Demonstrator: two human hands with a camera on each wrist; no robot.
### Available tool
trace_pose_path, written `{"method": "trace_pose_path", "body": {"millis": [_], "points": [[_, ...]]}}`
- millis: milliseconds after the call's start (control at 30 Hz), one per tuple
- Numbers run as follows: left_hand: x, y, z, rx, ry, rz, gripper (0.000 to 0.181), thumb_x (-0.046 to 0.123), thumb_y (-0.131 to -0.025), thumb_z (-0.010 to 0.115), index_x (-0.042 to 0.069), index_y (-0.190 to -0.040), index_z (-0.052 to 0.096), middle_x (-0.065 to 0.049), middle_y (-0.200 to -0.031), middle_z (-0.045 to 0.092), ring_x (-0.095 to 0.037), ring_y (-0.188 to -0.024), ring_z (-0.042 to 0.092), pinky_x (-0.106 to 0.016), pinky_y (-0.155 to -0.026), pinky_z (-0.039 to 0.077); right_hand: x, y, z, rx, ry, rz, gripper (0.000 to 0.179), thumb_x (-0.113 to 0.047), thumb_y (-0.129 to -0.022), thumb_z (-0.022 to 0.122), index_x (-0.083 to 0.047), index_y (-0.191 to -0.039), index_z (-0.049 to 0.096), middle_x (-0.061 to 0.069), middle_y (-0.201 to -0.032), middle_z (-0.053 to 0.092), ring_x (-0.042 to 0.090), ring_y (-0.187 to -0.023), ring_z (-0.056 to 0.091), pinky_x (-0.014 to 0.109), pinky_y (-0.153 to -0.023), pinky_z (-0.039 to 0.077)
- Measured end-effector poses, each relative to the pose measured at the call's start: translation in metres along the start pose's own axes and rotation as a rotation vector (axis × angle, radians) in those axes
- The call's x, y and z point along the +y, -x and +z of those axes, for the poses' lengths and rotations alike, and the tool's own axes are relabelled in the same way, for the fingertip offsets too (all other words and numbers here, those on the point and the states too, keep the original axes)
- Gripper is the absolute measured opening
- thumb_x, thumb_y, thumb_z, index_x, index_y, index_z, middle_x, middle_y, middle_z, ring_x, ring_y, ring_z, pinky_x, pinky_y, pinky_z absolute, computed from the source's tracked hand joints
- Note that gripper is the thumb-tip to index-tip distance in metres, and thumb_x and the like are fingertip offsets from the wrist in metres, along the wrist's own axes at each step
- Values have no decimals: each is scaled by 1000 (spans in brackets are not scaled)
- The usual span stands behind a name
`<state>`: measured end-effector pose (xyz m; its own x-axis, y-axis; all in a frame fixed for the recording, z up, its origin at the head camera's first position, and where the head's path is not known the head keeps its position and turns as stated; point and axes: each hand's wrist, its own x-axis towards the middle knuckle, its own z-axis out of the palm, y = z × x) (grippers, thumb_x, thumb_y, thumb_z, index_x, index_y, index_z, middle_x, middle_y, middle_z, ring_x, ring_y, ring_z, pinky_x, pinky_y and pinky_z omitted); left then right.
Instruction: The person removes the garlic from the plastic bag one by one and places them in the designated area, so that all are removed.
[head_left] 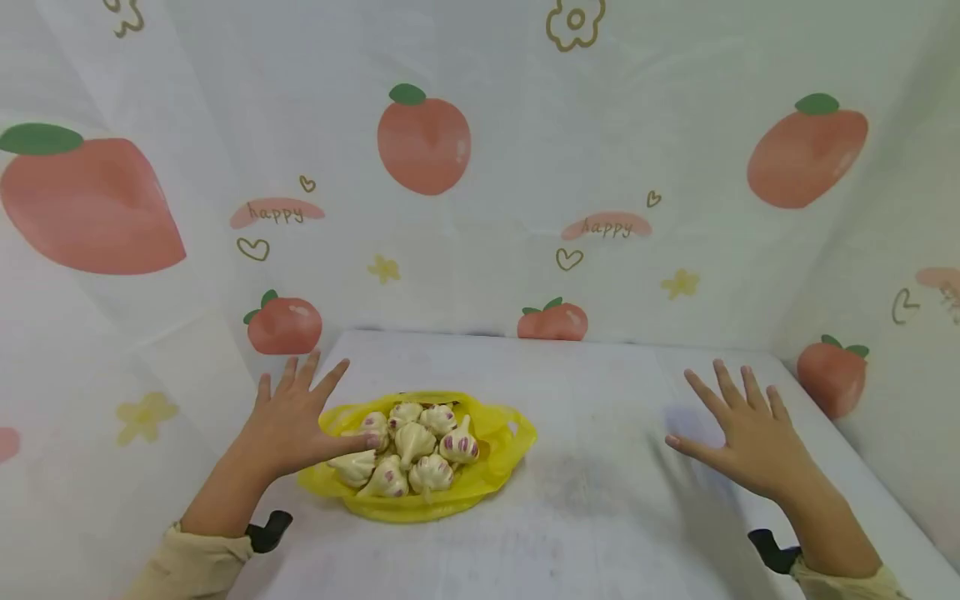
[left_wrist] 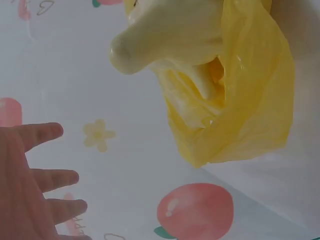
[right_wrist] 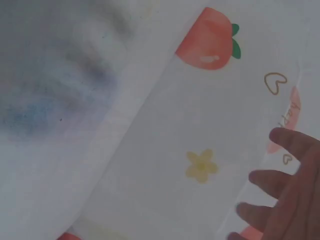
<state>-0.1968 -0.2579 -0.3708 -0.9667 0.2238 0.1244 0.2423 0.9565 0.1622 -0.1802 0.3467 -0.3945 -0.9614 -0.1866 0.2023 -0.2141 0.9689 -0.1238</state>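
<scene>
Inside a yellow bag (head_left: 504,457), cream garlic bulbs (head_left: 414,443), some purple-streaked

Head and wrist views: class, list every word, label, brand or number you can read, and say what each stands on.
"happy": left pink stripe on the fruit-print backdrop.
"happy": centre-right pink stripe, same backdrop.
"hap...": right wrist view's pink stripe; the rest is unclear.
Too blurred to read: far-right pink stripe; left wrist view's pink stripe.
No readable text on the yellow plastic bag or garlic bulbs.

head: forward, down | left wrist: close, shares bag (left_wrist: 256,97) with head | right wrist: backdrop (right_wrist: 205,115)
</scene>
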Motion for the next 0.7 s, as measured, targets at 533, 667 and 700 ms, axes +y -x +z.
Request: {"method": "trace_pose_path", "body": {"millis": [533, 667, 700], "points": [[-15, 14, 34, 31, 219, 98, 124, 85, -65, 82, 20, -162, 43, -21, -168, 38, -50, -150, 41, -77, -110, 43, -52, -7, -4, 86, -400, -73, 47, -39, -98, 78, -14, -137, 70, 10, -128, 76, 37, -112, 71, 63, -87, 60], [-18, 18, 45, 12, 198, 82, 129, 88, -60, 83, 19, -162, 44, -23, -168, 37, -51, -148, 43, -76, -108, 45, -68, -14, 1, 91, -442, -123, 42, -36, -98, 79, -17, -135, 71, 3, -127, 76, 29, -111, 73, 53, -90, 61], [-19, 18, 47, 6, 194, 78, 131, 89, -58, 83, 18, -162, 44, -24, -168, 37, -51, -148, 43, -76, -108, 45, -71, -16, 3, 97, -451, -139, 41, -35, -98, 79, -18, -135, 71, 1, -127, 76, 27, -110, 73, 49, -91, 61]]}}
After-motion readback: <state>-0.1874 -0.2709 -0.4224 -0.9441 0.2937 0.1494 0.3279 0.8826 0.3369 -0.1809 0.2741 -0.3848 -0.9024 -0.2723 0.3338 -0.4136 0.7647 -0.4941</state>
